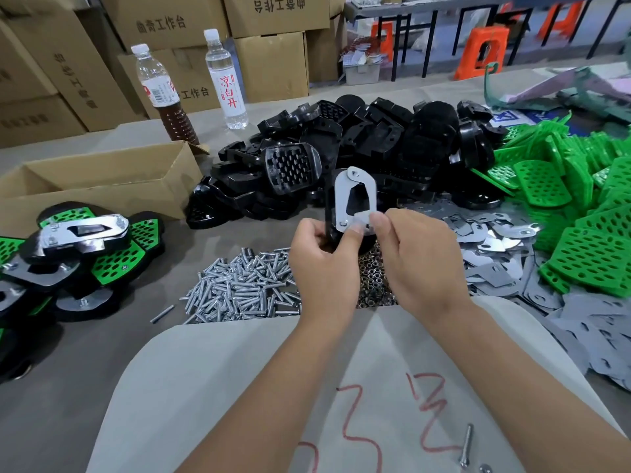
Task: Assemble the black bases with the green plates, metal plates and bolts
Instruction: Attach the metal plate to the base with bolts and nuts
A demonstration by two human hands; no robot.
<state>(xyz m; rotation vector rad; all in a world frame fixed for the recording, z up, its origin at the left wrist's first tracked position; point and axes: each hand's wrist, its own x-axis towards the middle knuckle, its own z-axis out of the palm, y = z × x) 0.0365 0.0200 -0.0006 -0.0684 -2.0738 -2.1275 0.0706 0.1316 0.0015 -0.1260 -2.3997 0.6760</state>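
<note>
My left hand point(324, 268) grips a black base point(330, 213) held upright above the table. A grey metal plate point(355, 199) lies against the base's face, and my right hand point(420, 261) pinches its lower edge. Behind them is a heap of black bases point(358, 145). Green plates point(580, 213) are piled at the right, loose metal plates point(505, 254) lie beside them, and bolts point(239, 288) are heaped under my left hand. Nuts point(372, 288) sit between my hands, partly hidden.
Finished green-and-black assemblies point(75, 247) are stacked at the left, next to an open cardboard box point(102, 186). Two bottles point(225, 80) stand at the back, cartons behind them. A loose bolt point(467, 445) lies on the white cloth point(239, 387) near me.
</note>
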